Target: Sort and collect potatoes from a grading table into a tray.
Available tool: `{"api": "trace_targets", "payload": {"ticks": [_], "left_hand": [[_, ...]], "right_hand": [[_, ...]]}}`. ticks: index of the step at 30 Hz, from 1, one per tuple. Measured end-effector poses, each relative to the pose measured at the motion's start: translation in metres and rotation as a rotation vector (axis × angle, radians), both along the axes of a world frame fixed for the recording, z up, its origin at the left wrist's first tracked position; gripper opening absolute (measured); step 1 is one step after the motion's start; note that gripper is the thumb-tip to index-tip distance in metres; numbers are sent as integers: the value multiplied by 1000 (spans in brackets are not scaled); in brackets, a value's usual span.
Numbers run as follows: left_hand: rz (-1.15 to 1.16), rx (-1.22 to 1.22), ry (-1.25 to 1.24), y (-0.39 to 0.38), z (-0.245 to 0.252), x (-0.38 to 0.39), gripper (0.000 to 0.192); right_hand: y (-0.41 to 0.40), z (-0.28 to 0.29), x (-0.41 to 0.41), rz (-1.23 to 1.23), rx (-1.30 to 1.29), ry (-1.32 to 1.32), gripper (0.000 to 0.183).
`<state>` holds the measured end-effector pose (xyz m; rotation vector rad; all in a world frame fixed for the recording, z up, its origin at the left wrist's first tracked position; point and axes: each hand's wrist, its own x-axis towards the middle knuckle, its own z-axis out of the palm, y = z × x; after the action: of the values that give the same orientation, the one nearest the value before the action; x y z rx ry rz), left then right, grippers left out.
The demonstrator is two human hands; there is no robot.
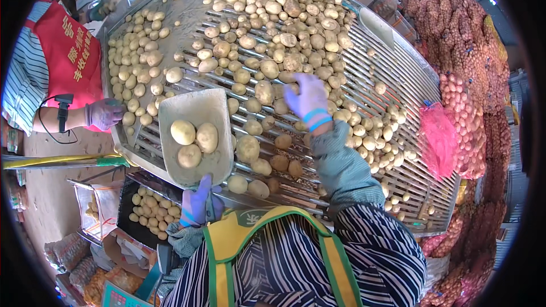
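Observation:
My left hand (199, 204), in a purple glove, grips the handle of a pale scoop (222, 132). Three large potatoes (207, 137) lie in the scoop, which rests over the near left part of a slatted metal sorting table (362, 72). My right hand (308, 94), gloved in purple with a blue band at the wrist, is stretched over the middle of the slats. Its fingers are apart and close to a heap of loose potatoes (294, 62); their tips point left, and no potato shows within them.
A co-worker's gloved hand (103, 114) is at smaller potatoes (134, 72) on the left. A black crate (128, 221) of potatoes stands below the near edge. Pink mesh (439, 138) hangs at the right rim beside stacked net sacks (456, 51). A second scoop (375, 25) lies at the far rim.

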<state>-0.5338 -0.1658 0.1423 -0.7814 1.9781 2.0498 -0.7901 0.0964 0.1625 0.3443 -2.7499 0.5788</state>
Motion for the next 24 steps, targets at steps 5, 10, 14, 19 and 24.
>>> {"api": "trace_targets", "payload": {"ticks": [5,10,14,19,24], "left_hand": [[-71,-93,105,-4,-17,5,51],[41,149,-123,2,16,-13,51],[66,178,-213,3,23,-16,49],[113,288,-163,4,22,-19,33],[150,341,-181,6,28,-20,27]], "right_hand": [[56,-33,-40,-213,181,-292,50],[44,-34,-41,-253,232,-225,58],[45,-13,-44,-24,-564,-441,54],[19,7,-17,113,-1295,-898,46],[-71,8,25,533,-979,-762,44]]}}
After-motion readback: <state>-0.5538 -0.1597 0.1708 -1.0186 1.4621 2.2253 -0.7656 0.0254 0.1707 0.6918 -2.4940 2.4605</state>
